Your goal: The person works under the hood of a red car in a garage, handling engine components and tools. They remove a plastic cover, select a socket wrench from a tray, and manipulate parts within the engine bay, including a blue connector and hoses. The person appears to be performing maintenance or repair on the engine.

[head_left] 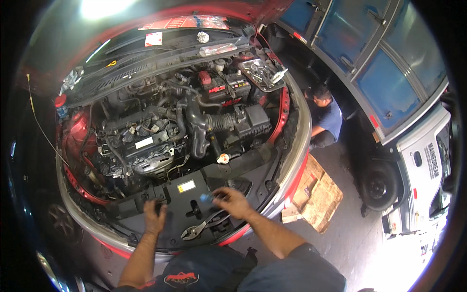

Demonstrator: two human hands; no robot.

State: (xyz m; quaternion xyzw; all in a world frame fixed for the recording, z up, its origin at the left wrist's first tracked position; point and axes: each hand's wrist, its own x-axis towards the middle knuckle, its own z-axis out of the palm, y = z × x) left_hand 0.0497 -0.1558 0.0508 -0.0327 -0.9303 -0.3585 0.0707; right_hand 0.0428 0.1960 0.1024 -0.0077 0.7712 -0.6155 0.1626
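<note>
I'm pinching a small blue part [206, 197] in my right hand [233, 202], fingers nearly closed, over the black front cover [194, 214]. L hand [154, 216] is pressing flat there, holding nothing. Pliers [197, 229] are lying just below; I'm keeping grip steady, aligning w/ care.

1. Your left hand [154, 216] rests on the black front panel [194, 207] at six o'clock.
2. Your right hand [233, 202] pinches a small blue object [206, 197].
3. Pliers [198, 228] lie just below, at six o'clock.

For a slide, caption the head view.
Two hands on a red car's black radiator cover beside steel pliers.
</note>
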